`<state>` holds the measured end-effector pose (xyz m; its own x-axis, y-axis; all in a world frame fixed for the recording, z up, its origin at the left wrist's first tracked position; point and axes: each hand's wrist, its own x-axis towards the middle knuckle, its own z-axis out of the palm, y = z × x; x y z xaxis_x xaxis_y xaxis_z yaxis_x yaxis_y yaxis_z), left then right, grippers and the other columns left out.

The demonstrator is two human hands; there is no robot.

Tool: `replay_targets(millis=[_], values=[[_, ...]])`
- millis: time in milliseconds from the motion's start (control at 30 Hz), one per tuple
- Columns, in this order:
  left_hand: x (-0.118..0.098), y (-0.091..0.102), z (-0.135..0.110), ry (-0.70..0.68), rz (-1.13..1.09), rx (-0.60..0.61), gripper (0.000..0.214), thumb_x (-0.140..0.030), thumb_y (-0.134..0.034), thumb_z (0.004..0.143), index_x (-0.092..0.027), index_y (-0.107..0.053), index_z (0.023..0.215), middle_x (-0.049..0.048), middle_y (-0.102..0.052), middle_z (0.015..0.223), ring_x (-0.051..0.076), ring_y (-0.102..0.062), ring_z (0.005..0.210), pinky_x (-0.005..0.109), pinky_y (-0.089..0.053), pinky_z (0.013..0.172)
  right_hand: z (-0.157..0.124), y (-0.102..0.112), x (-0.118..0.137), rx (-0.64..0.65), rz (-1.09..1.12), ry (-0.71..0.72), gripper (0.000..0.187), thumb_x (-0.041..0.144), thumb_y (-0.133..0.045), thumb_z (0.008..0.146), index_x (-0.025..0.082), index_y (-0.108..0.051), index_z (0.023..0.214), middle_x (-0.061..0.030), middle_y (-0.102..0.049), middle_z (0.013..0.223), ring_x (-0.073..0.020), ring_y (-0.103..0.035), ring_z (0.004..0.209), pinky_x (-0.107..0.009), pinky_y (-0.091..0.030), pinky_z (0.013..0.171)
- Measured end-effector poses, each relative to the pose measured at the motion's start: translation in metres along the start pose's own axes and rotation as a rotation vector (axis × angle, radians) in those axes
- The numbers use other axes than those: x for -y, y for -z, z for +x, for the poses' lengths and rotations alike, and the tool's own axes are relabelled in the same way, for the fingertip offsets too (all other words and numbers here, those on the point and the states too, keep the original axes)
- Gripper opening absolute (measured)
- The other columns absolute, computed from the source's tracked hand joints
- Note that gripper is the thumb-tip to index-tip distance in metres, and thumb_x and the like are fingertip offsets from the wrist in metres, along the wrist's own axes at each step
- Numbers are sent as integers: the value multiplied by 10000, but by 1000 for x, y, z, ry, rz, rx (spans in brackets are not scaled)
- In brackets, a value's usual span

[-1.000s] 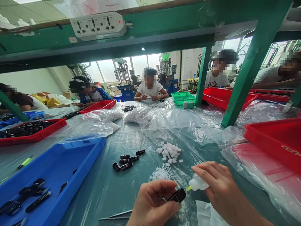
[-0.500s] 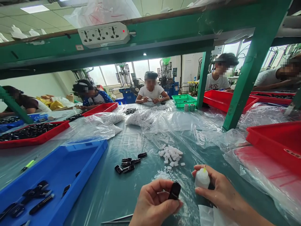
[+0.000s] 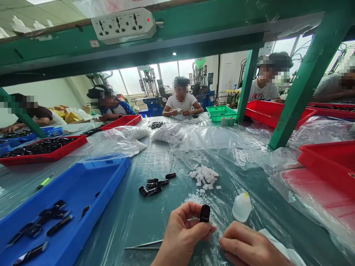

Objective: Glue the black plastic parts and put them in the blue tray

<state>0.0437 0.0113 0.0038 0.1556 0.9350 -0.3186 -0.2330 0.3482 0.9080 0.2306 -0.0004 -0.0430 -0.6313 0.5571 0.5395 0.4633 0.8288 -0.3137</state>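
Observation:
My left hand (image 3: 185,231) pinches a small glossy black plastic piece (image 3: 205,213) upright between thumb and fingers. Just right of it, low over the table, is my right hand (image 3: 246,242), its fingers curled together; whether anything is in them is hidden. A small white squeeze bottle with a yellow tip (image 3: 242,208) stands beyond the right hand, apart from it. White tissue (image 3: 280,242) lies partly behind that hand. Metal tweezers (image 3: 142,246) rest left of my left wrist. Ahead lie a pile of small white pieces (image 3: 204,175), tinier white bits (image 3: 194,198) and several black pieces (image 3: 155,183).
A blue tray (image 3: 91,218) holding several black pieces is at the left. Red trays (image 3: 327,157) stand at the right and farther back. A green shelf frame (image 3: 299,92) with a power strip (image 3: 124,26) crosses above. Co-workers sit across the plastic-covered table.
My right hand has let go of the white bottle, which now stands on the table, and has drawn left and nearer to me. My left hand still holds the black piece.

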Motion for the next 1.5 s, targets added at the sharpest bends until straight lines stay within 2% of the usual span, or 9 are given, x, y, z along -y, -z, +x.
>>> replay_targets(millis=[67, 200, 400, 567, 667, 833, 967, 1100, 1500], values=[[2, 0, 2, -9, 8, 9, 278, -166, -790, 566, -139, -580, 746, 10, -653, 610, 166, -664, 638, 229, -481, 602, -1, -14, -2, 49, -98, 24, 215, 74, -389, 885, 180, -571, 838, -20, -559, 724, -108, -530, 626, -176, -436, 538], [5, 2, 4, -8, -3, 33, 274, -163, -792, 569, -143, -572, 731, 13, -655, 619, 165, -661, 651, 244, -481, 633, -1, -23, -3, -27, -193, 98, 389, 171, -289, 957, 185, -507, 635, 9, -497, 619, -86, -463, 524, -180, -330, 438], [10, 4, 5, -41, -30, 80, 271, -136, -803, 544, -142, -572, 684, 34, -684, 655, 150, -647, 664, 233, -471, 643, 3, -16, 2, -35, -140, 123, 478, 305, -215, 993, 190, -514, 639, 13, -515, 602, -84, -470, 532, -189, -340, 459], [16, 6, 9, -87, -68, 99, 271, -109, -803, 531, -145, -576, 673, 39, -695, 651, 146, -644, 657, 219, -462, 628, 2, -24, -1, -79, -148, 159, 500, 290, -187, 996, 186, -493, 614, 17, -518, 579, -82, -464, 509, -189, -353, 462], [15, 4, 8, -101, -79, 99, 262, -101, -801, 530, -141, -575, 655, 48, -700, 645, 143, -641, 646, 213, -461, 617, 0, -25, -2, -108, -89, 131, 443, 227, -226, 990, 183, -480, 630, 7, -519, 583, -89, -467, 516, -187, -372, 466], [12, -2, 3, -87, -100, 100, 275, -114, -811, 516, -142, -575, 656, 47, -695, 620, 149, -637, 631, 226, -467, 619, -1, -3, 4, -146, 171, -103, 137, 88, -436, 900, 174, -540, 876, -21, -578, 737, -108, -555, 663, -189, -462, 589], [12, -6, 0, -78, -61, 121, 268, -137, -816, 519, -133, -580, 646, 44, -689, 610, 130, -622, 613, 217, -460, 623, 2, 14, 9, -250, 239, -147, 203, 31, -479, 859, 191, -538, 969, -19, -604, 795, -109, -594, 718, -187, -494, 648], [16, -7, 0, -65, 1, 160, 267, -158, -819, 514, -131, -577, 626, 46, -685, 615, 128, -610, 608, 226, -463, 635, 3, 17, 10, -310, 249, -161, 214, 30, -504, 845, 198, -549, 969, -13, -616, 805, -110, -607, 723, -187, -504, 652], [32, -7, 1, -27, 54, 234, 267, -172, -812, 546, -135, -563, 633, 21, -645, 602, 115, -605, 607, 201, -444, 617, 6, 13, 14, -287, 246, -165, 150, 63, -497, 848, 164, -605, 875, -35, -625, 713, -120, -595, 634, -194, -502, 580]])
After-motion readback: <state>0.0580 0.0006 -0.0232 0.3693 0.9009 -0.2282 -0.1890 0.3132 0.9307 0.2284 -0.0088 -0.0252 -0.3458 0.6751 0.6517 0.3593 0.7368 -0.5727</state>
